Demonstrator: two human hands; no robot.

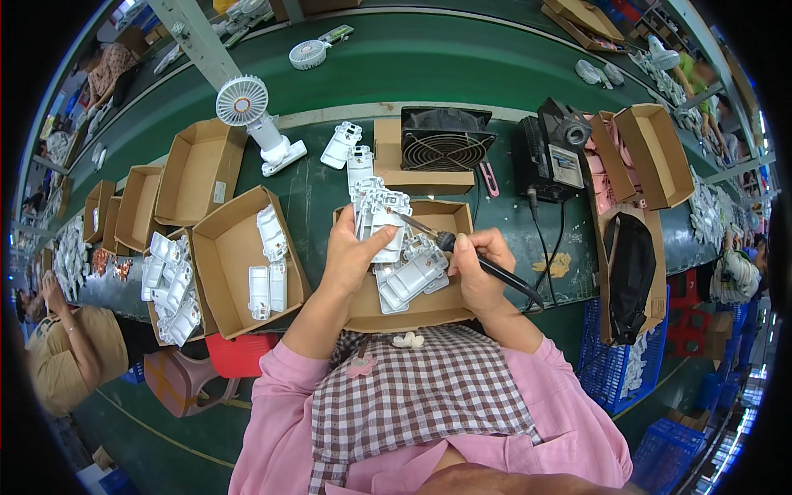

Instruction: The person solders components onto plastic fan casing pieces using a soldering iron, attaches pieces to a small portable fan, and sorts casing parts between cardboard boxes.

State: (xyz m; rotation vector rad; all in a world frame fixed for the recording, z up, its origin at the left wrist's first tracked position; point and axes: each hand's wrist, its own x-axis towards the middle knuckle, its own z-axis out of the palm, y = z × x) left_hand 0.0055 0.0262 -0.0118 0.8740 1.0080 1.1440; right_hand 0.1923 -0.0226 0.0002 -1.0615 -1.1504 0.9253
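My left hand [346, 256] is closed on a white plastic fan housing [382, 205], thumb across its near edge. In my right hand [484, 268] is a soldering iron [446, 242] with a black handle, its metal tip pointing left at the held housing. Whether the tip touches it I cannot tell. Below both hands, more white housings [411, 280] lie loosely stacked in a shallow cardboard tray [355, 312]. Further white housings [340, 147] trail away beyond my left hand on the green bench.
An upright white handheld fan [242, 101] stands behind a box with white housings [239, 223]. A black cooling fan [445, 139] and a black soldering station [549, 153] stand at the back. Tweezers with pink handles [489, 179] lie between them. Right: a box holding a black pouch [631, 272].
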